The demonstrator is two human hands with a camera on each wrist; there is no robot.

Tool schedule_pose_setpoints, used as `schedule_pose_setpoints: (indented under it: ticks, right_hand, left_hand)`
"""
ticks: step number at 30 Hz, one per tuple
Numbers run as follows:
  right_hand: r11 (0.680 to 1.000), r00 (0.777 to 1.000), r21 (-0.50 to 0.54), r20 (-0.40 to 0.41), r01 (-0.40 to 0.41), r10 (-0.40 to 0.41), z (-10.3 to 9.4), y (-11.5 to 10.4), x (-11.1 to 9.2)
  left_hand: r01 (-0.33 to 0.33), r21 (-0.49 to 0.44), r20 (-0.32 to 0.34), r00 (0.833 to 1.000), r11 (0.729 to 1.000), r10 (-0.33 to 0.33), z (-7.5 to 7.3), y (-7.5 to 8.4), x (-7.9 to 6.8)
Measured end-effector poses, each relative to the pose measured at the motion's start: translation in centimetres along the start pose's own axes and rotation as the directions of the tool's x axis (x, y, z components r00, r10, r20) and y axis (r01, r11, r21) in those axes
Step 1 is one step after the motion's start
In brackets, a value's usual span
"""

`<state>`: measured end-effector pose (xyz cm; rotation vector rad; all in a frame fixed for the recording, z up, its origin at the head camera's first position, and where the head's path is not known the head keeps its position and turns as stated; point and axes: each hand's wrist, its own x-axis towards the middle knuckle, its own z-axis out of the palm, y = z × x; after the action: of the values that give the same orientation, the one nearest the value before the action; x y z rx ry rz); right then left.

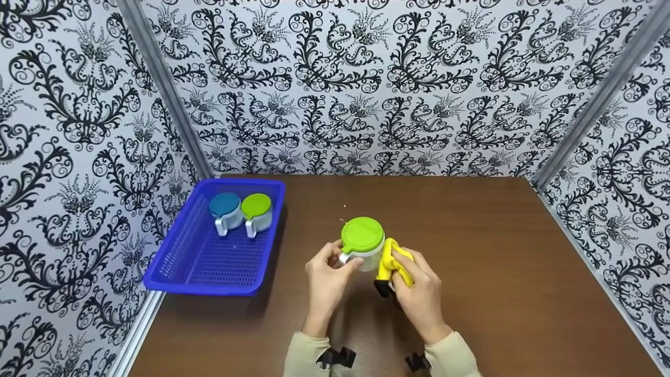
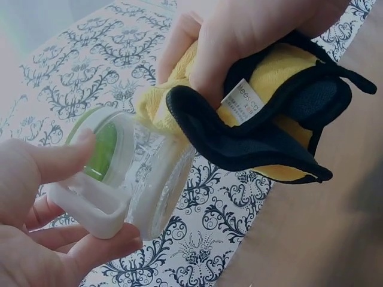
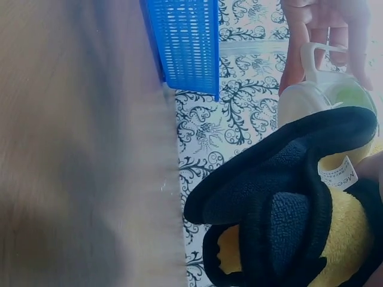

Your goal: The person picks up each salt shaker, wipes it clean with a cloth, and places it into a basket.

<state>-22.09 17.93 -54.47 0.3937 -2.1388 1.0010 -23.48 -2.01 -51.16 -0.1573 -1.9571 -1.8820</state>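
The left hand (image 1: 328, 275) grips the handle (image 2: 81, 209) of a green-lidded clear jar (image 1: 362, 235) above the surface (image 1: 497, 251), right of the blue basket (image 1: 201, 289), while the right hand (image 1: 421, 290) clasps a yellow cloth (image 1: 388, 263) against its side.

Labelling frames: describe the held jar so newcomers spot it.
Over the brown table, the left hand holds a clear jar by its white handle. It's green-lidded like another jar in the blue basket, but has a yellow cloth against it.

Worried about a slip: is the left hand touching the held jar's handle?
Touching: the left wrist view shows the left hand gripping the white handle, one finger against its lower side.
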Motion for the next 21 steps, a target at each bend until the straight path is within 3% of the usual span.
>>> schedule_pose_setpoints:
  ticks: [11,21]
  right_hand:
    - [0.999,1.0,0.05,0.007,-0.004,0.004,-0.2,-0.1,0.3]
    - [0.975,0.992,0.192,0.074,-0.11,0.098,-1.1,-2.0,1.1]
  left_hand:
    - [-0.026,0.034,0.009,1.0,0.999,0.026,0.1,0.0,0.1]
    - [-0.035,0.095,0.012,0.999,0.995,0.034,0.3,-0.3,-0.2]
